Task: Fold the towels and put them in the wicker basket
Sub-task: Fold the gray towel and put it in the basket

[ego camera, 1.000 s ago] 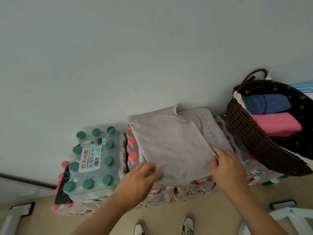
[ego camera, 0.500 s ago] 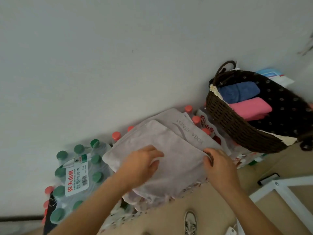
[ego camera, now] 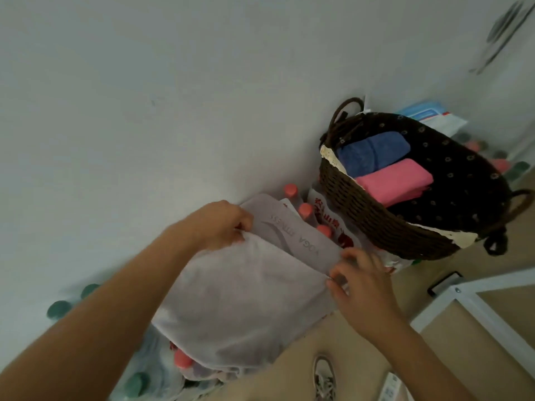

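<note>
The grey towel (ego camera: 243,299) lies on bottled-water packs (ego camera: 341,227) just beside the wicker basket (ego camera: 362,209), printed edge facing the basket. The left hand (ego camera: 220,224) pinches the corner farther from the basket. The right hand (ego camera: 362,285) has its grip closed on the basket-side edge, so it is probably better placed to lead the transfer.

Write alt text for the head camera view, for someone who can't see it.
A left hand and a right hand hold the edges of a half-folded grey towel lying on packs of bottled water by a white wall. To the right, a dark wicker basket holds a folded blue towel and a pink towel.
</note>
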Motion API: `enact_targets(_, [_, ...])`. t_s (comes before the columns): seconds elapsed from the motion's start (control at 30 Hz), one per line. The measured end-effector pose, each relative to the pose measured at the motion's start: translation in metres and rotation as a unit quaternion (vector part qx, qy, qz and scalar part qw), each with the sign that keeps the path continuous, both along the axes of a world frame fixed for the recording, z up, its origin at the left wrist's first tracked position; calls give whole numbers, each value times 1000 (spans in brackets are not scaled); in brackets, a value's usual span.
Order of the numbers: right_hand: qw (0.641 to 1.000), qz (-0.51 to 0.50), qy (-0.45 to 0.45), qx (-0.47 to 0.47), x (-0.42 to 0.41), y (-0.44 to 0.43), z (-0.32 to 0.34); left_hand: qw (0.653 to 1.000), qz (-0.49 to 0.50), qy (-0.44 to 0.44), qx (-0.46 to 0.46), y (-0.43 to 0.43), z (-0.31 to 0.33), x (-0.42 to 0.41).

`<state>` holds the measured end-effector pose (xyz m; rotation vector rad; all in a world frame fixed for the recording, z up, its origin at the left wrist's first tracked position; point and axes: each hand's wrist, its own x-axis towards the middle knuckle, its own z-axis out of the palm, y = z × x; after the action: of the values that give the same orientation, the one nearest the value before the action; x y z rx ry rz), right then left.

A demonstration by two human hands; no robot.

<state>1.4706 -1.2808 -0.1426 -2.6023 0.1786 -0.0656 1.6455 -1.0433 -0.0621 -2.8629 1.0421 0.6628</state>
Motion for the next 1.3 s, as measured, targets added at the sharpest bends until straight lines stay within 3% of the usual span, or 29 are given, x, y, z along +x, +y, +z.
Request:
enact_targets(0.2, [1000,11,-2,26,7,-8,-2,996,-18,-84,27,-31,-3,22])
enact_targets(0.37, [999,25,-7,47,12,-15,-1,994,-40,-73,75,-50,-21,28])
enact_targets(0.6, [992,35,61,105,18,-18,-6,982,-131,-21,131,-71,-12,30])
enact_targets(0.8, [995,29,-5,95,24,-18,-4,964,-185,-78,174,-84,-13,36])
enact_targets(1.1, [993,74,-12,96,28,-31,3,982,-128,-68,122,-59,-12,30])
enact_targets(1.3, [990,115,-35,75,39,-32,22,986,-52,-144,66,-10,8,-10])
